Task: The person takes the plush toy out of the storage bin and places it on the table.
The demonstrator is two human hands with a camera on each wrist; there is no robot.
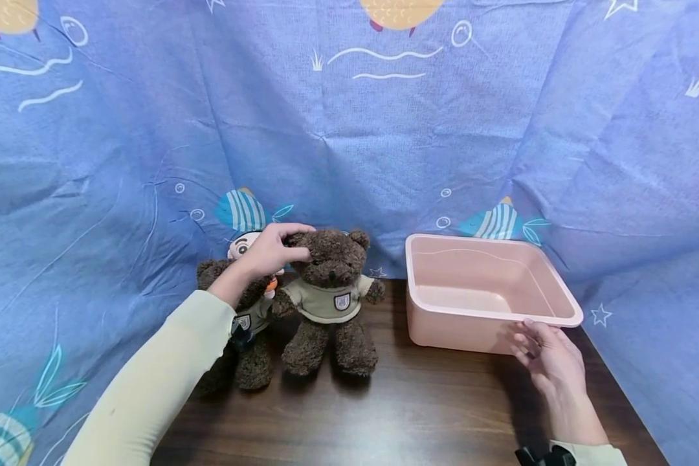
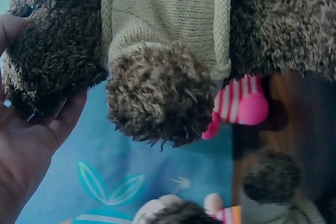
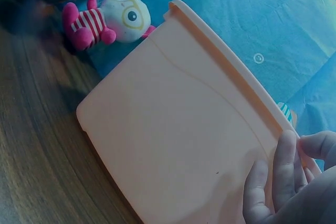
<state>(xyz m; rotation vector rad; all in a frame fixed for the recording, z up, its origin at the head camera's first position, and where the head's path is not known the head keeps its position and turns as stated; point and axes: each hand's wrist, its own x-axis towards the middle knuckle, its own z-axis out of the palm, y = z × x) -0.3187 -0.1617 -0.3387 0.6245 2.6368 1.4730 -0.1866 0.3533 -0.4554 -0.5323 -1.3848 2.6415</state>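
My left hand (image 1: 270, 251) grips the head of a dark brown teddy bear (image 1: 329, 303) in a beige knit sweater with a badge. The bear hangs or stands upright at the middle of the table; whether its feet touch the wood I cannot tell. In the left wrist view, thumb and fingers lie around the bear's dark fur (image 2: 58, 45). To the right stands a pink plastic bin (image 1: 468, 331), its visible inside bare. My right hand (image 1: 553, 362) pinches the bin's front rim near the right corner, fingers against the outer wall, as the right wrist view also shows.
A second brown bear (image 1: 253, 369) sits at left, partly behind my left arm. Behind it is a doll (image 1: 241, 246) with an orange part. A pink-and-white striped plush doll (image 3: 89, 27) lies behind the held bear. Blue patterned cloth (image 1: 349, 162) surrounds the wooden table (image 1: 384, 414).
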